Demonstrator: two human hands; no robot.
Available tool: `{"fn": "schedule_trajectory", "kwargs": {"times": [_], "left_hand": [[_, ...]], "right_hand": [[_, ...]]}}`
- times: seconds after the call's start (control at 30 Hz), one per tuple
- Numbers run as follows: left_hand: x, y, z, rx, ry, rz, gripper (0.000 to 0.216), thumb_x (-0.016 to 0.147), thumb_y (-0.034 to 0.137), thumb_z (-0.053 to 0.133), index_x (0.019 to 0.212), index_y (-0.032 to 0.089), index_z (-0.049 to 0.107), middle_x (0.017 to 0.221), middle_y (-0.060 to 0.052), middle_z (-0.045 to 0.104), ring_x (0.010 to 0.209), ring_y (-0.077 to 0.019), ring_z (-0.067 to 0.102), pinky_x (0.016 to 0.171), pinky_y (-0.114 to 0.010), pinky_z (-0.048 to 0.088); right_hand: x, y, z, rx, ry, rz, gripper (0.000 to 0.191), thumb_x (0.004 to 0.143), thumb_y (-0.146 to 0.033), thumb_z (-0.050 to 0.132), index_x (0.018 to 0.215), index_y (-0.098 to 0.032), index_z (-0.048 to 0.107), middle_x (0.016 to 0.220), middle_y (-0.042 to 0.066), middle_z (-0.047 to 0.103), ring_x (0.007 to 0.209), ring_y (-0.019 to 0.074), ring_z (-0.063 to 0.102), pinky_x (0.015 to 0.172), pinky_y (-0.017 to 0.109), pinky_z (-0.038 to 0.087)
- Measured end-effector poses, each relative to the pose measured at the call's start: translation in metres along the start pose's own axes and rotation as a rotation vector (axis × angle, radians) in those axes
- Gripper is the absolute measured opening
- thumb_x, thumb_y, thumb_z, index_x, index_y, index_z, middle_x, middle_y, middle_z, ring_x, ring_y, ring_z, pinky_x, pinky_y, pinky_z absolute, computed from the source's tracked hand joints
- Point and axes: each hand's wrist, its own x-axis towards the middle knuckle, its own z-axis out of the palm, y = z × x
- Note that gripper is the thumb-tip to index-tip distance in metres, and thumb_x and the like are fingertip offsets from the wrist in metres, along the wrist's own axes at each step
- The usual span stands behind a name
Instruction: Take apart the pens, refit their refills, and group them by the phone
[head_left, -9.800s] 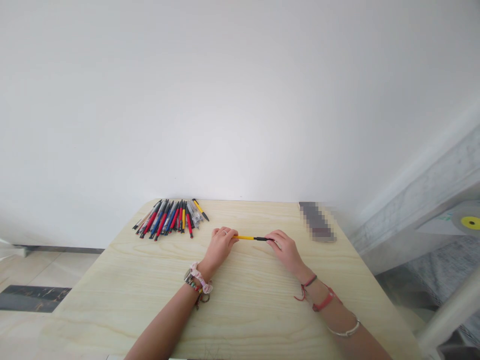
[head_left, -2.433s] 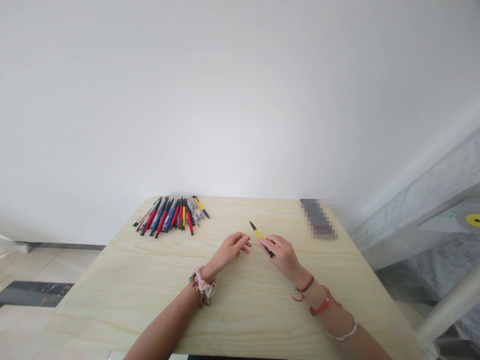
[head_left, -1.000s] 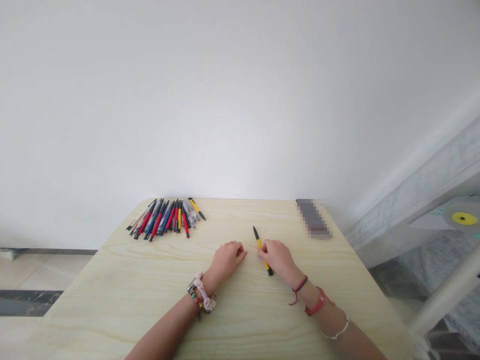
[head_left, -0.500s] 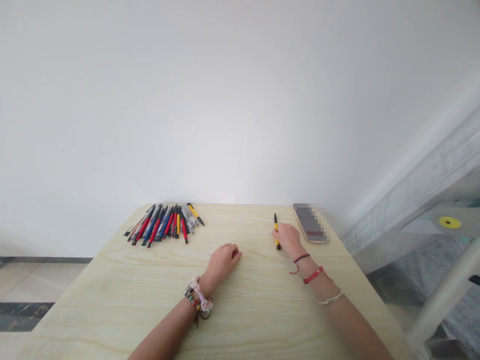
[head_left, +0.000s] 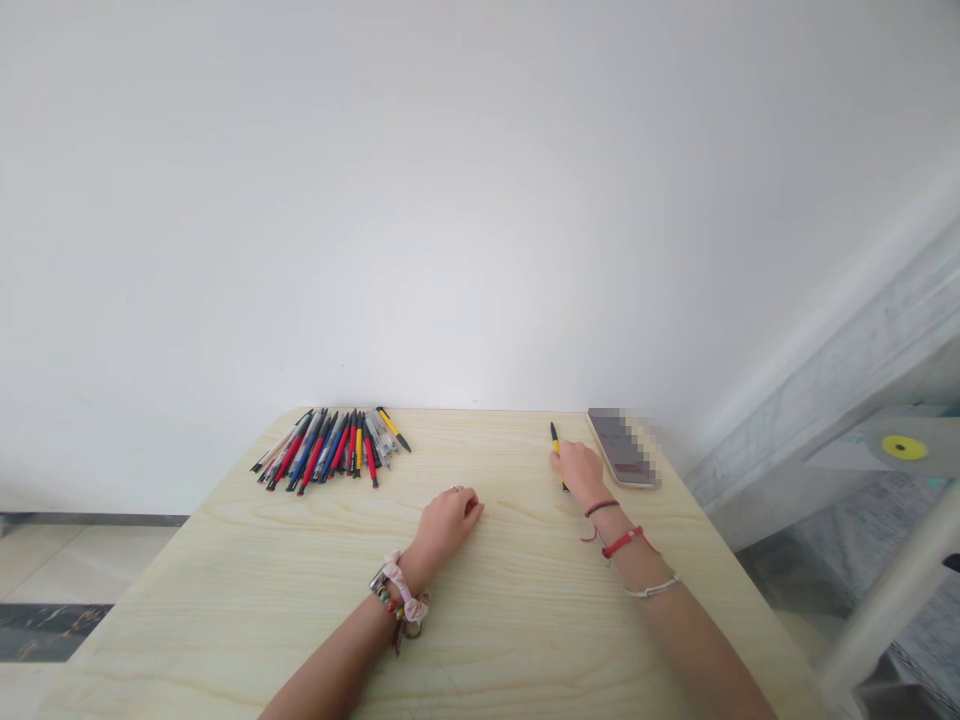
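Observation:
My right hand is closed around a yellow pen with black ends at the far right of the wooden table, just left of a phone. The pen points away from me and its near end shows below my fingers. My left hand rests on the table near the middle, fingers curled in, with nothing visible in it. A row of several red, blue, black and yellow pens lies at the far left of the table.
The table stands against a white wall. A grey ledge with a yellow-centred disc is off to the right. Tiled floor shows at the left.
My right hand has carried the yellow pen from the middle of the table to the far right beside the phone. My left hand, which earlier held the pen's other end, has let go and curled.

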Motion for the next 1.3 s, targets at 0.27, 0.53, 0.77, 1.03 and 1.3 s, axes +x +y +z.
{"fn": "schedule_trajectory", "kwargs": {"times": [0.27,0.53,0.77,1.03,1.3], "left_hand": [[0.001,0.0,-0.002,0.021,0.003,-0.046,0.023,0.079,0.03,0.037,0.077,0.019,0.056,0.082,-0.003,0.06,0.078,-0.0151,0.054,0.065,-0.024,0.036],[0.013,-0.02,-0.019,0.178,0.173,-0.264,0.024,0.082,0.031,0.033,0.092,0.02,0.053,0.091,-0.005,0.056,0.078,-0.0156,0.054,0.062,-0.024,0.038],[0.04,-0.044,-0.04,0.463,0.401,-0.422,0.029,0.082,0.029,0.033,0.098,0.015,0.052,0.101,-0.013,0.05,0.094,-0.0235,0.046,0.059,-0.026,0.042],[0.062,-0.047,-0.036,0.488,0.409,-0.466,0.033,0.078,0.021,0.034,0.088,0.004,0.06,0.105,-0.022,0.048,0.097,-0.0282,0.042,0.062,-0.029,0.043],[0.052,-0.037,-0.043,0.402,0.408,-0.521,0.031,0.076,0.016,0.034,0.085,0.007,0.062,0.098,-0.019,0.051,0.094,-0.0273,0.044,0.06,-0.029,0.043]], "right_hand": [[-0.023,-0.01,-0.005,-0.032,0.071,-0.054,0.033,0.084,-0.032,0.033,0.088,-0.01,0.058,0.082,0.016,0.062,0.079,0.0246,0.059,0.058,0.028,0.04],[-0.073,-0.034,0.006,0.025,-0.014,-0.357,0.029,0.083,-0.03,0.036,0.074,-0.015,0.058,0.075,0.008,0.064,0.072,0.0197,0.06,0.055,0.025,0.037],[-0.087,-0.037,0.007,0.114,-0.019,-0.429,0.026,0.082,-0.028,0.036,0.072,-0.017,0.057,0.073,0.006,0.063,0.069,0.0169,0.059,0.053,0.023,0.034],[-0.093,-0.037,0.012,0.169,0.034,-0.5,0.024,0.081,-0.026,0.037,0.071,-0.018,0.057,0.069,0.004,0.063,0.064,0.0156,0.058,0.052,0.023,0.033],[-0.093,-0.036,0.013,0.174,0.004,-0.515,0.024,0.081,-0.025,0.037,0.07,-0.017,0.057,0.07,0.004,0.063,0.066,0.0157,0.058,0.053,0.023,0.033]]}}
